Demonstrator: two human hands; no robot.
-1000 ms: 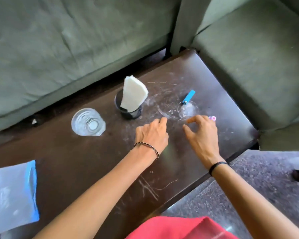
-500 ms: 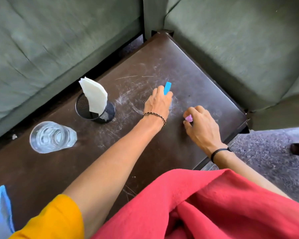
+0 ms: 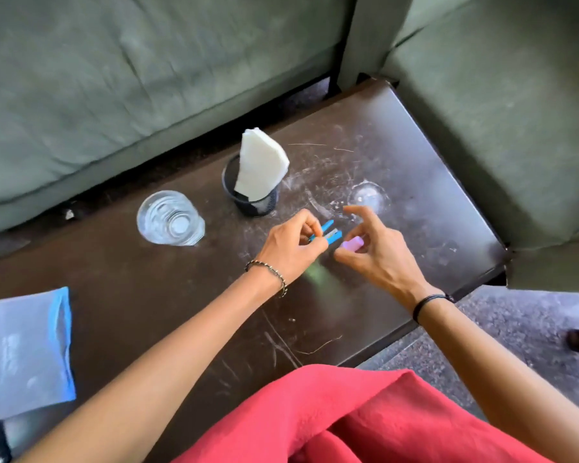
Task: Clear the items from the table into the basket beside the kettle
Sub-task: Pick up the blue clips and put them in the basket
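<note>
Two hands have lifted off the scratched dark desk (image 3: 398,155): left hand (image 3: 290,245) now pinches a blue clip (image 3: 328,232), right hand (image 3: 373,248) grips a pink clip (image 3: 352,243), green sofas beyond.

One camera on the person's head looks steeply down, close over the dark tabletop (image 3: 398,155), with green sofas (image 3: 114,78) beyond.
</note>
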